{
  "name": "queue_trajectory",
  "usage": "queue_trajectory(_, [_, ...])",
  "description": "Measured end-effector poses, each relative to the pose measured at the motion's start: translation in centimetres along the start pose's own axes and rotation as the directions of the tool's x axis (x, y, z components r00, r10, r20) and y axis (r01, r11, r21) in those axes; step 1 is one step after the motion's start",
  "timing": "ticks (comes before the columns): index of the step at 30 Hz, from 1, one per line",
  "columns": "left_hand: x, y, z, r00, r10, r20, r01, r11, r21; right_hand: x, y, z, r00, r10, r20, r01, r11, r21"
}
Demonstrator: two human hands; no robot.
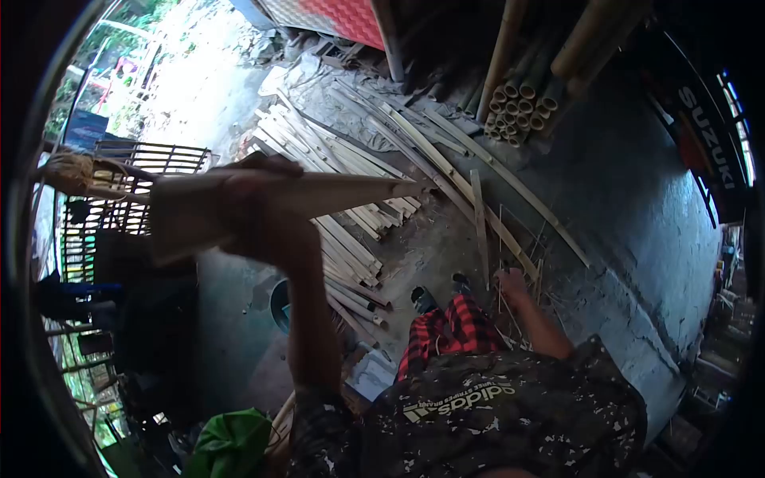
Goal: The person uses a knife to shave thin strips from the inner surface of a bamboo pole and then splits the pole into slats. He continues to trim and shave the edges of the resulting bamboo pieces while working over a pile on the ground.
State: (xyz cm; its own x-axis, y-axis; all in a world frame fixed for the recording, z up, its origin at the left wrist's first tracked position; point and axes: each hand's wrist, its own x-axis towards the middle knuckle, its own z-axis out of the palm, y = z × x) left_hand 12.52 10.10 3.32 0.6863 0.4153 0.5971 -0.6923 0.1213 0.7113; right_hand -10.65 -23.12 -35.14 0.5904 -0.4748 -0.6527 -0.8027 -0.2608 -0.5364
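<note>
My left hand [275, 227] is raised close to the camera, its fingers wrapped around a broad, pale split bamboo piece [343, 191]. This piece is wide at the left and tapers toward the middle of the view. Lower down, beside my right knee, my right hand [514, 285] is closed; I cannot tell what it grips. Next to that hand a long flat strip [479, 219] points up and away, and thin bamboo slivers [538, 279] lie around it.
Many split bamboo strips [351, 247] lie on the concrete floor [629, 215] ahead. Bundled bamboo poles [522, 107] stand at the back right. A woven bamboo rack [155, 159] is at the left, a green cloth [231, 442] at the lower left.
</note>
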Motion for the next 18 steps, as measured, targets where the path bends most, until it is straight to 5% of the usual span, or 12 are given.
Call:
queue_trajectory(3, [-3.4, 2.3, 5.3, 0.996, -0.053, -0.069, 0.046, 0.995, -0.091, -4.6, -5.0, -2.4, 0.994, -0.094, -0.057, 0.107, 0.937, 0.332])
queue_trajectory(5, [-5.3, 3.3, 7.0, 0.999, -0.035, 0.040, 0.038, 0.997, -0.070, -8.8, -9.4, -5.7, 0.969, -0.240, -0.058, 0.238, 0.843, 0.483])
queue_trajectory(8, [-9.8, 4.9, 9.2, 0.986, -0.115, 0.118, 0.126, 0.988, -0.090, -16.0, -14.3, -11.2, 0.737, -0.598, -0.314, 0.666, 0.561, 0.492])
queue_trajectory(10, [-12.3, 5.8, 10.1, 0.980, -0.084, 0.180, 0.110, 0.985, -0.136, -23.5, -18.1, -15.5, 0.651, -0.674, -0.349, 0.705, 0.368, 0.606])
queue_trajectory(13, [-16.2, 5.5, 10.3, 0.961, -0.068, 0.266, 0.103, 0.987, -0.122, -28.8, -17.4, -19.5, 0.611, -0.733, -0.298, 0.714, 0.349, 0.608])
queue_trajectory(16, [-19.2, 5.9, 10.3, 0.925, -0.055, 0.376, 0.085, 0.994, -0.063, -32.2, -15.5, -21.6, 0.360, -0.874, -0.326, 0.927, 0.296, 0.230])
queue_trajectory(18, [-21.5, 5.8, 10.2, 0.909, -0.051, 0.413, 0.067, 0.997, -0.025, -34.2, -14.0, -22.4, 0.370, -0.900, -0.231, 0.920, 0.321, 0.224])
